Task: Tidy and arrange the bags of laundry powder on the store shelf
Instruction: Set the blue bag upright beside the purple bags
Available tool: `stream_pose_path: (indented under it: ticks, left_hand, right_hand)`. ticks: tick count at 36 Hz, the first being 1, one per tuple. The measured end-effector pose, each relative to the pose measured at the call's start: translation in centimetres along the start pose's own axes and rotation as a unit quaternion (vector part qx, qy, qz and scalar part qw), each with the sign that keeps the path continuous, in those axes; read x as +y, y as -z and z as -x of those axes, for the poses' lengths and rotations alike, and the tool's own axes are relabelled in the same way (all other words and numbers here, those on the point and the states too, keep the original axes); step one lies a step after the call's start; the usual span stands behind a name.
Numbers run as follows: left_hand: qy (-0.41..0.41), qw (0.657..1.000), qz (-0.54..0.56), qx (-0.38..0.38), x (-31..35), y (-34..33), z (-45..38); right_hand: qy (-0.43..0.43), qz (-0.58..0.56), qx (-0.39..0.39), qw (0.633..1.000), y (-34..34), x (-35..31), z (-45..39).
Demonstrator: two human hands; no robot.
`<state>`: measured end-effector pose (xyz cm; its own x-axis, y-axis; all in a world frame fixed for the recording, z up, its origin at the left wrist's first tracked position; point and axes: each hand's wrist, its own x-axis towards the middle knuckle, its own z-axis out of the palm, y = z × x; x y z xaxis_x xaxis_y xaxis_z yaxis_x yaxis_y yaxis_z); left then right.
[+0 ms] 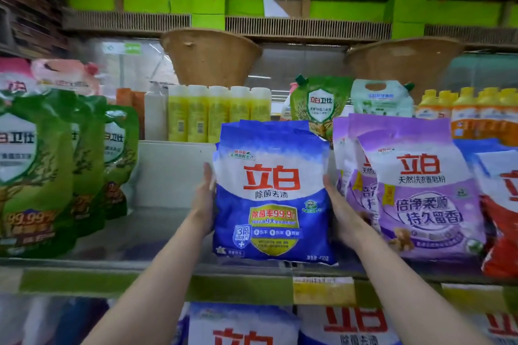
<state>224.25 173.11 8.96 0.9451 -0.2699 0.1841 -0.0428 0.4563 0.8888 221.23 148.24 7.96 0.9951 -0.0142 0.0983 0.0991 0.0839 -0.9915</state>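
A blue and white laundry powder bag (pixel 273 193) stands upright on the shelf (pixel 157 232), at the front of a short row of like bags. My left hand (pixel 203 199) lies flat against its left side, fingers pointing up. Pressed against its right side is my right hand (pixel 340 210), between the blue bag and the purple bags; its fingertips are hidden. Purple powder bags (pixel 420 199) lean in a row just to the right. A red bag (pixel 501 232) sits at the far right. More blue bags (pixel 244 328) lie on the shelf below.
Green refill pouches (pixel 42 171) fill the shelf's left end, with a bare gap between them and the blue bag. Yellow bottles (pixel 218 112) and orange bottles (pixel 476 109) stand on a raised back ledge. Two woven baskets (pixel 210 56) hang overhead. A price strip (pixel 322 290) runs along the front edge.
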Motion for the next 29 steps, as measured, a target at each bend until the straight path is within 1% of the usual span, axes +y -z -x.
stream_pose_path:
  ticks: [2,3,5,9,12,14,16,20,24,26,28,29]
  left_hand:
    - [0.014,1.000,0.001,0.010,-0.3,0.2,-0.5]
    - [0.013,1.000,-0.013,0.010,-0.4,0.2,-0.6]
    - [-0.001,0.999,-0.032,-0.002,-0.5,0.1,-0.8]
    - [-0.013,0.999,-0.021,-0.022,-0.4,-0.1,-1.3]
    - [-0.010,0.999,-0.018,-0.034,-0.3,-0.1,-1.6]
    - [-0.007,1.000,-0.008,-0.028,-0.1,-0.2,-1.6]
    - [0.000,1.000,0.008,-0.029,0.0,-0.4,-1.8]
    - [0.003,0.999,0.008,-0.035,-0.2,-0.5,-1.8]
    - [0.008,0.999,-0.045,-0.020,-0.4,0.2,-1.7]
    - [0.008,0.998,-0.069,0.004,-0.3,0.1,-1.2]
    - [-0.011,0.996,-0.080,0.046,0.1,0.4,-0.3]
    - [-0.021,0.993,-0.102,0.054,0.3,0.9,-0.3]
  right_hand:
    - [-0.003,-0.009,-0.006,1.000,-0.4,-0.4,0.1]
    - [-0.001,-0.004,-0.027,1.000,-0.7,-0.8,0.3]
    - [0.005,0.007,-0.070,0.998,-1.3,-1.4,0.5]
    - [0.010,0.002,-0.105,0.994,-1.8,-1.6,0.1]
    - [0.027,0.000,-0.080,0.996,-2.2,-1.0,-0.7]
    - [0.042,-0.010,-0.044,0.998,-2.3,-0.8,-1.3]
    - [0.036,-0.019,-0.026,0.999,-2.0,-0.4,-2.2]
    - [0.035,-0.030,-0.047,0.998,-2.1,-0.5,-1.9]
    - [0.037,-0.016,-0.065,0.997,-2.5,-0.6,-1.2]
    - [0.041,0.000,-0.031,0.999,-2.8,-0.6,-1.0]
    - [0.083,0.037,0.055,0.994,-2.8,-0.6,-0.8]
    - [0.104,0.076,0.104,0.986,-2.6,-0.6,-0.9]
